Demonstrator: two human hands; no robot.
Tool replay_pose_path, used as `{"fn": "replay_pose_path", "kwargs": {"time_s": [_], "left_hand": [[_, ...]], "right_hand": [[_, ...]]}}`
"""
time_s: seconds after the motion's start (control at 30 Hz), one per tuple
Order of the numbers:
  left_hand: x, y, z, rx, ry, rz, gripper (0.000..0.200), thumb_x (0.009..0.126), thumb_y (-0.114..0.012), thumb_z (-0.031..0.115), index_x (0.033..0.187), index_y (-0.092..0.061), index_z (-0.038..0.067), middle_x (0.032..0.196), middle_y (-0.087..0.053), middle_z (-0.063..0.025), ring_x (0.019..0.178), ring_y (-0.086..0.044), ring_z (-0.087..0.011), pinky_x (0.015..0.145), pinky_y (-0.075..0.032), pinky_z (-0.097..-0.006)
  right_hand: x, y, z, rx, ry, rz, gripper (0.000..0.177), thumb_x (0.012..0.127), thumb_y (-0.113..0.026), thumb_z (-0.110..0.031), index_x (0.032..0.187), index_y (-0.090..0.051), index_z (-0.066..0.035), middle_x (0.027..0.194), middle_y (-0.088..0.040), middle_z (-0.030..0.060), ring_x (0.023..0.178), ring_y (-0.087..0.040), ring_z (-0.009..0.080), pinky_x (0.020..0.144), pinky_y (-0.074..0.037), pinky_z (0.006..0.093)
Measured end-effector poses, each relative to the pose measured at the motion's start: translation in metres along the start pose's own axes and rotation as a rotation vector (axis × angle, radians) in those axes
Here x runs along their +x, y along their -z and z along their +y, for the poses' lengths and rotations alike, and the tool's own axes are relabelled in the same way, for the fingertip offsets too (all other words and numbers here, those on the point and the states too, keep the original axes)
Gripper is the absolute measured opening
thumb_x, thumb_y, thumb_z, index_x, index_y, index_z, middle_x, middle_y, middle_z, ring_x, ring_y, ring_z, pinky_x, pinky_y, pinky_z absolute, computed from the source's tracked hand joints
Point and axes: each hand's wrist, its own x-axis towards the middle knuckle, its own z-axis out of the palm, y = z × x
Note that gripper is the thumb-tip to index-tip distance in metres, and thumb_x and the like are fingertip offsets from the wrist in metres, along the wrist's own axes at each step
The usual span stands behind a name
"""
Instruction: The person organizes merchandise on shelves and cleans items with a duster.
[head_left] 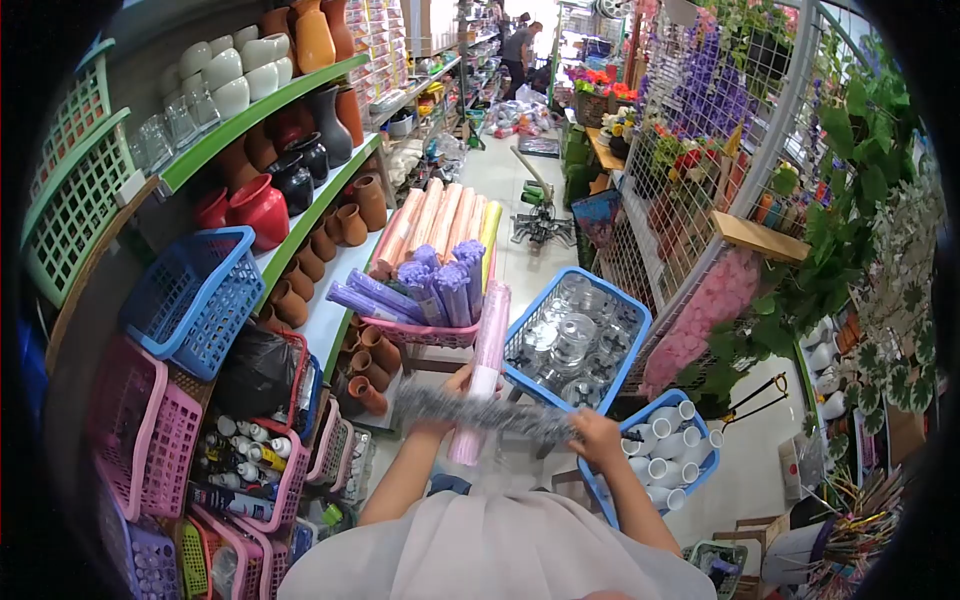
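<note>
A pink roll (488, 345) in clear plastic stands tilted before me, with my left hand (455, 388) closed around its lower part. Grey and fluffy, a duster (510, 417) lies across the front of the roll, smeared by motion. Its right end is in the grip of my right hand (597, 438). The duster partly hides my left hand and the roll's lower part. Just beyond is a pink basket (430, 333) packed with peach rolls (455, 222) and purple wrapped rolls (455, 285).
Right of the roll sits a blue basket (637, 335) of clear glassware, near another blue basket (712, 462) of white cups or vases. Shelves with clay pots (290, 300) and a red vase (258, 212) line the left. A wire rack (690, 130) with artificial flowers borders the aisle.
</note>
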Motion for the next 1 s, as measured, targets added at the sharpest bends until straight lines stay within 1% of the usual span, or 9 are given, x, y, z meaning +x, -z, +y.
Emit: {"fn": "replay_pose_path", "kwargs": {"time_s": [0.03, 0.1, 0.17, 0.37, 0.43, 0.57, 0.7, 0.87, 1.0], "left_hand": [[-0.001, 0.004, -0.003, 0.114, -0.043, 0.211, 0.048, 0.099, -0.037, 0.038, 0.122, -0.049, -0.002, 0.097, -0.063, -0.0122, 0.081, -0.064, -0.0209, 0.073, -0.054, -0.0322], [-0.003, 0.017, 0.002, 0.104, 0.025, -0.022, 0.047, 0.099, -0.037, 0.037, 0.121, -0.05, -0.002, 0.097, -0.063, -0.0129, 0.084, -0.063, -0.0204, 0.074, -0.054, -0.0318], [-0.007, 0.013, 0.005, 0.112, -0.065, -0.058, 0.044, 0.099, -0.037, 0.036, 0.121, -0.051, -0.001, 0.098, -0.063, -0.0128, 0.086, -0.063, -0.0198, 0.074, -0.053, -0.0314], [-0.018, 0.024, 0.016, 0.265, 0.006, 0.139, 0.047, 0.097, -0.04, 0.045, 0.114, -0.057, 0.004, 0.081, -0.062, -0.0047, 0.068, -0.062, -0.0128, 0.064, -0.054, -0.0279], [-0.023, -0.009, 0.017, 0.436, -0.101, 0.344, 0.047, 0.097, -0.04, 0.046, 0.117, -0.055, 0.006, 0.082, -0.062, -0.0061, 0.065, -0.06, -0.012, 0.063, -0.053, -0.0278], [-0.01, 0.024, 0.01, 0.201, -0.057, 0.085, 0.054, 0.097, -0.038, 0.045, 0.129, -0.045, 0.002, 0.099, -0.061, -0.0107, 0.078, -0.061, -0.019, 0.064, -0.054, -0.0315], [-0.003, 0.025, 0.008, 0.112, -0.082, -0.034, 0.05, 0.098, -0.037, 0.042, 0.13, -0.043, 0.004, 0.102, -0.06, -0.0119, 0.079, -0.061, -0.0211, 0.063, -0.054, -0.0321], [-0.014, 0.0, 0.007, 0.206, -0.11, 0.178, 0.043, 0.099, -0.042, 0.032, 0.133, -0.045, 0.006, 0.1, -0.063, -0.0009, 0.078, -0.061, -0.0076, 0.062, -0.051, -0.0232], [0.0, 0.049, -0.001, 0.225, -0.06, 0.02, 0.041, 0.097, -0.044, 0.04, 0.123, -0.054, 0.01, 0.096, -0.064, -0.0032, 0.078, -0.062, -0.0088, 0.062, -0.051, -0.0225]], "right_hand": [[0.004, -0.01, 0.015, 0.063, -0.082, 0.124, 0.038, 0.068, -0.073, -0.02, 0.1, -0.058, -0.005, 0.09, -0.062, 0.0147, 0.082, -0.061, 0.035, 0.067, -0.049, 0.0423], [0.013, -0.027, 0.031, 0.081, -0.332, 0.458, 0.028, 0.075, -0.068, -0.015, 0.098, -0.06, -0.002, 0.088, -0.063, 0.0178, 0.081, -0.062, 0.035, 0.069, -0.049, 0.0399], [0.026, 0.002, 0.008, 0.246, -0.501, 0.362, 0.023, 0.08, -0.065, -0.015, 0.095, -0.06, 0.001, 0.087, -0.064, 0.019, 0.08, -0.061, 0.0371, 0.07, -0.049, 0.0398], [0.006, -0.015, 0.001, 0.012, 0.029, -0.081, 0.037, 0.068, -0.072, -0.023, 0.099, -0.061, -0.006, 0.089, -0.062, 0.016, 0.081, -0.061, 0.035, 0.065, -0.049, 0.0419], [0.009, -0.029, 0.016, 0.147, -0.085, 0.203, 0.037, 0.07, -0.071, -0.024, 0.101, -0.061, -0.005, 0.085, -0.062, 0.0169, 0.078, -0.061, 0.0362, 0.065, -0.049, 0.0427], [0.025, -0.016, 0.007, 0.246, -0.623, 0.302, 0.033, 0.074, -0.07, -0.023, 0.098, -0.061, -0.002, 0.077, -0.06, 0.0187, 0.074, -0.06, 0.0382, 0.067, -0.048, 0.043], [0.0, -0.019, -0.004, 0.108, 0.096, 0.14, 0.036, 0.07, -0.072, -0.023, 0.097, -0.06, -0.002, 0.082, -0.062, 0.0167, 0.078, -0.061, 0.0351, 0.067, -0.049, 0.0411], [0.009, -0.028, 0.01, 0.2, -0.588, 0.186, 0.031, 0.072, -0.07, -0.023, 0.094, -0.06, -0.003, 0.084, -0.063, 0.0174, 0.078, -0.061, 0.0362, 0.066, -0.048, 0.0428], [0.0, -0.028, 0.004, 0.191, -0.282, 0.319, 0.029, 0.072, -0.071, -0.022, 0.091, -0.059, -0.003, 0.083, -0.064, 0.0158, 0.075, -0.061, 0.0371, 0.065, -0.048, 0.043]]}}
